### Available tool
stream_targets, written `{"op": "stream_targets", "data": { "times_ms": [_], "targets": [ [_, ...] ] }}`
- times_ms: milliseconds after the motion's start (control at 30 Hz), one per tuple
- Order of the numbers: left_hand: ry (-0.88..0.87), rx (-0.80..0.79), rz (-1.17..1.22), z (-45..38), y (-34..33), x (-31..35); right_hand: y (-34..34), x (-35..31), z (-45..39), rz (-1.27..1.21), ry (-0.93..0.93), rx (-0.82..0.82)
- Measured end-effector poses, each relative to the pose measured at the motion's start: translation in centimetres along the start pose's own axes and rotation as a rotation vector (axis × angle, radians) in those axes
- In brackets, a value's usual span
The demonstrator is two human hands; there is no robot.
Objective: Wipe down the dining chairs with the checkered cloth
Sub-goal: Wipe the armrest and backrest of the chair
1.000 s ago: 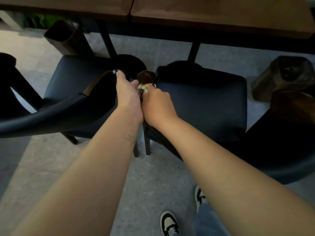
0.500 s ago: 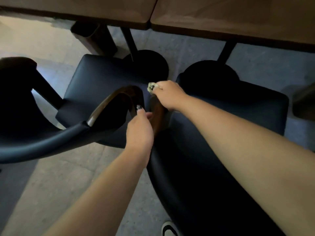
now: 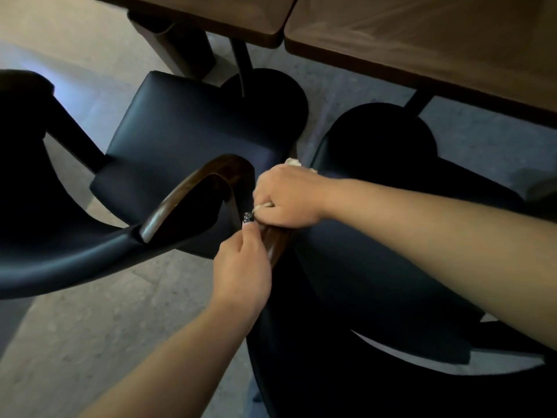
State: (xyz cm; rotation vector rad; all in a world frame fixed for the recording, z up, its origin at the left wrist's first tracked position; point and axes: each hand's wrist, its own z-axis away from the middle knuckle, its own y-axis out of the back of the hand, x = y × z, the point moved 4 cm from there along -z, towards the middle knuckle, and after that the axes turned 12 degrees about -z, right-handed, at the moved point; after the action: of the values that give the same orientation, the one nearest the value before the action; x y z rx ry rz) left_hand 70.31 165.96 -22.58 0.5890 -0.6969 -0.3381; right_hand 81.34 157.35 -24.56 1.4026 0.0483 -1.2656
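Observation:
Two dark padded dining chairs stand side by side, the left chair (image 3: 187,140) and the right chair (image 3: 376,260), each with a glossy brown wooden armrest. My right hand (image 3: 289,196) grips the bunched pale cloth (image 3: 294,162) and holds it against the top of the right chair's armrest (image 3: 275,245); only small bits of the cloth show past the fingers. My left hand (image 3: 242,267) grips that same armrest just below, thumb up. The left chair's curved armrest (image 3: 193,194) sits right beside both hands.
Two wooden tabletops (image 3: 422,40) meet overhead at the far side, on black posts with round bases (image 3: 271,98). A brown wooden block (image 3: 177,46) stands at the back left. Speckled grey floor (image 3: 90,327) lies open at the near left.
My view has moved closer to the chairs. My right hand slid the cloth down the right chair's armrest toward my left hand, which stays on the armrest.

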Motion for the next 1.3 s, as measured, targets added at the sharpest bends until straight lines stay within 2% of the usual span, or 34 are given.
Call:
{"op": "stream_targets", "data": {
  "times_ms": [67, 167, 233, 267, 300, 333, 400, 433, 500, 533, 600, 667, 767, 867, 933, 1033, 1167, 1233, 1300],
  "targets": [
    [-0.002, 0.009, -0.012, 0.0, 0.1, 0.0, -0.1, -0.1, 0.2, 0.066, 0.071, -0.02],
    [-0.012, -0.001, -0.009, 0.0, 0.1, -0.2, 0.3, 0.2, -0.5, 0.003, 0.103, -0.104],
    [-0.021, -0.012, -0.015, -0.1, 0.0, -0.3, 0.3, 0.7, -0.6, -0.065, 0.155, -0.037],
    [-0.035, -0.017, -0.019, -0.2, -0.1, -0.3, 0.2, 1.2, -0.5, -0.098, 0.156, 0.064],
    [-0.056, -0.017, -0.024, -0.3, -0.2, -0.2, 0.1, 2.4, -0.4, -0.197, 0.094, 0.231],
    [-0.081, -0.009, -0.04, -0.3, -0.2, -0.2, 0.1, 4.0, 0.1, -0.393, -0.048, 0.445],
    [-0.137, 0.019, -0.099, -0.2, -0.1, 0.1, -1.7, 6.9, 1.9, -0.831, -0.475, 0.853],
    [-0.163, 0.028, -0.125, -0.1, -0.1, 0.2, -3.7, 7.5, 2.7, -1.053, -0.667, 0.973],
    [-0.199, 0.034, -0.158, 0.0, -0.1, 0.3, -8.3, 7.1, 3.2, -1.463, -0.891, 1.039],
    [-0.206, 0.041, -0.169, -0.1, 0.0, 0.3, -10.1, 6.5, 3.2, -1.56, -0.964, 1.018],
    [-0.206, 0.047, -0.181, 0.0, 0.0, 0.4, -12.0, 5.4, 3.5, -1.563, -1.064, 0.971],
    [-0.194, 0.04, -0.178, -0.1, 0.0, 0.3, -11.7, 4.8, 4.2, -1.443, -1.039, 0.981],
    [-0.155, 0.037, -0.158, 0.0, 0.1, 0.2, -9.8, 2.7, 6.0, -1.034, -0.976, 0.902],
    [-0.119, 0.047, -0.13, 0.1, 0.2, 0.2, -9.0, -1.3, 8.4, -0.823, -0.797, 0.879],
    [-0.104, 0.038, -0.11, 0.2, 0.3, 0.3, -8.8, -4.0, 10.2, -0.852, -0.657, 0.914],
    [-0.084, 0.025, -0.097, 0.2, 0.2, 0.2, -9.1, -5.9, 12.1, -1.032, -0.512, 0.967],
    [-0.077, 0.044, -0.076, 0.1, 0.2, 0.0, -9.2, -4.5, 10.4, -1.268, -0.433, 0.947],
    [-0.085, 0.062, -0.081, 0.1, 0.2, 0.1, -8.2, -2.2, 8.1, -1.232, -0.382, 0.996],
    [-0.099, 0.08, -0.106, 0.1, 0.2, 0.2, -6.7, 0.6, 5.5, -1.196, -0.459, 1.058]
  ]
}}
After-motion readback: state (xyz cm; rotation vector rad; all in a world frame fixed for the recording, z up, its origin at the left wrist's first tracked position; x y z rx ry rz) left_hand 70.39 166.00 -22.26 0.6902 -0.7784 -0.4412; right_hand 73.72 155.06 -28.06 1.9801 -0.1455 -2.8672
